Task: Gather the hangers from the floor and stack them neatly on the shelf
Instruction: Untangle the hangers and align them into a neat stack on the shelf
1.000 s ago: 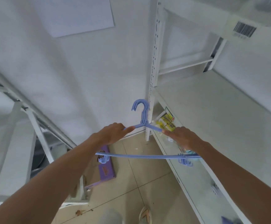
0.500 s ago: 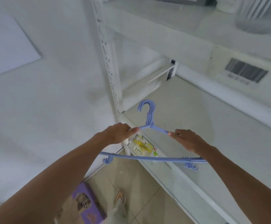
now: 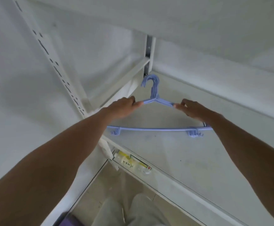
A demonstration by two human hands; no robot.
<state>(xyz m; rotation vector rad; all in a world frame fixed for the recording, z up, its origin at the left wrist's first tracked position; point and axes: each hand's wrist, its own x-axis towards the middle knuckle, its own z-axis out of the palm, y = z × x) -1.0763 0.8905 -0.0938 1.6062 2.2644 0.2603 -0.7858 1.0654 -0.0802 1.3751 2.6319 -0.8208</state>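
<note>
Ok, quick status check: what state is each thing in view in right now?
Blue hangers: bunched as one stack, gripped by both hands over the shelf; whether they touch it, cannot tell.
Left hand: pinches the left shoulder of the stack.
Right hand: pinches the right shoulder.
Shelf: bare where the hangers hover.
Price label: fixed on the shelf's front edge.

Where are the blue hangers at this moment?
In the head view, the blue hangers are centre frame, held between the left hand and right hand above the white shelf.
</note>
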